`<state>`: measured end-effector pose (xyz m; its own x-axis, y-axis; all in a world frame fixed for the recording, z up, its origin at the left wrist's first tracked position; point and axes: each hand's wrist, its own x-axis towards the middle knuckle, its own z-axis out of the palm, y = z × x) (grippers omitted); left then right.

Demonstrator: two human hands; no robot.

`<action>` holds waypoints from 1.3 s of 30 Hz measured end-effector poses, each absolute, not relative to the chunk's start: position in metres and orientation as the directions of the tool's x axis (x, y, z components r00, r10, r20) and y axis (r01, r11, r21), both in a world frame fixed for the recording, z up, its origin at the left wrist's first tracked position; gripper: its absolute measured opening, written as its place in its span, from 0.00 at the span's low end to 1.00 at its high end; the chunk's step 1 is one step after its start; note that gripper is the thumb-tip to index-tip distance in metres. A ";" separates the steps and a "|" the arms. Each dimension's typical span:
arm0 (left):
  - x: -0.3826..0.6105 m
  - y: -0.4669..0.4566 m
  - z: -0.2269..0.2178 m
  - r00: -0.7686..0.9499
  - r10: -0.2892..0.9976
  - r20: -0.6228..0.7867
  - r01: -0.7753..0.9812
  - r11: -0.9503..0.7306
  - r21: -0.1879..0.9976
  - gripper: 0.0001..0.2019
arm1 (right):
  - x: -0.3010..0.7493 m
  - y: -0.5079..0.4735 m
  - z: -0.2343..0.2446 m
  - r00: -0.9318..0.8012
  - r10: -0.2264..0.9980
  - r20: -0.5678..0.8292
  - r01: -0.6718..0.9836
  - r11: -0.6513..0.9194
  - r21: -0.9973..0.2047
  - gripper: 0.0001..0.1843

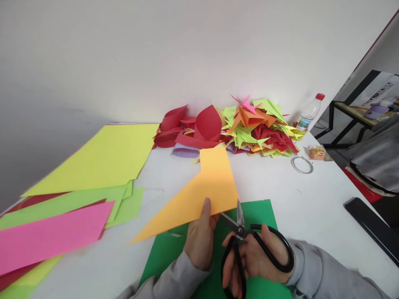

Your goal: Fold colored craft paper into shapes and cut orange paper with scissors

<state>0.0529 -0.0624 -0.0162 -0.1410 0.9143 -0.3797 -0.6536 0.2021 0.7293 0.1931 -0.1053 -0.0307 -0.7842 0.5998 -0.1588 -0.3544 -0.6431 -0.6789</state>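
My left hand (pixel 201 236) pinches the lower edge of an orange sheet of paper (pixel 199 193), thumb on top and fingers beneath. The sheet has a narrow upright part at the top and a long point reaching to the lower left. In my right hand (pixel 255 257) is a pair of black-handled scissors (pixel 240 232), with fingers through the loops. The blades are spread apart, and their tips are at the sheet's lower right corner. Under both hands lies a green sheet (pixel 258 209), partly covered by my hands and sleeves.
Yellow sheets (pixel 102 158), light green sheets (pixel 124 201) and a pink strip (pixel 56 232) lie left. Folded red paper (pixel 208 124) and a colourful paper heap (pixel 258 128) sit by the wall. A bottle (pixel 308 114), tape roll (pixel 302 165), packaged snack (pixel 317 153) and black object (pixel 370 226) are right.
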 end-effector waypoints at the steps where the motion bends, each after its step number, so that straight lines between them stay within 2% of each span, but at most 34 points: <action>1: 0.053 -0.062 -0.015 -0.201 0.909 -0.366 -0.633 0.164 0.756 0.24 | 0.193 -0.105 -0.029 -0.788 0.594 -0.160 -0.344 -0.641 -0.686 0.51; 3: 0.053 -0.062 -0.013 -0.278 0.895 -0.349 -0.593 0.125 0.795 0.25 | 0.194 -0.105 -0.027 -0.793 0.586 -0.166 -0.326 -0.639 -0.697 0.50; 8: 0.053 -0.060 -0.009 -0.308 0.892 -0.329 -0.574 0.101 0.812 0.24 | 0.194 -0.106 -0.032 -0.798 0.583 -0.153 -0.354 -0.659 -0.664 0.48; 14: 0.051 -0.060 -0.007 -0.192 0.897 -0.397 -0.602 0.212 0.770 0.28 | 0.194 -0.109 -0.039 -0.798 0.586 -0.137 -0.367 -0.654 -0.661 0.47; 22: 0.050 -0.066 -0.009 -0.114 0.920 -0.375 -0.578 0.246 0.778 0.37 | 0.188 -0.108 -0.029 -0.749 0.658 -0.072 -0.437 -0.572 -0.694 0.47; 28: 0.050 -0.066 -0.004 -0.179 0.924 -0.337 -0.612 0.163 0.774 0.33 | 0.189 -0.106 -0.024 -0.694 0.714 -0.092 -0.469 -0.545 -0.695 0.47; 34: 0.050 -0.066 -0.002 -0.230 0.921 -0.315 -0.576 0.132 0.807 0.24 | 0.190 -0.105 -0.028 -0.608 0.785 -0.121 -0.575 -0.540 -0.615 0.44; 39: 0.049 -0.064 -0.001 -0.205 0.886 -0.416 -0.610 0.216 0.762 0.18 | 0.189 -0.105 -0.031 -0.612 0.779 -0.135 -0.588 -0.563 -0.581 0.43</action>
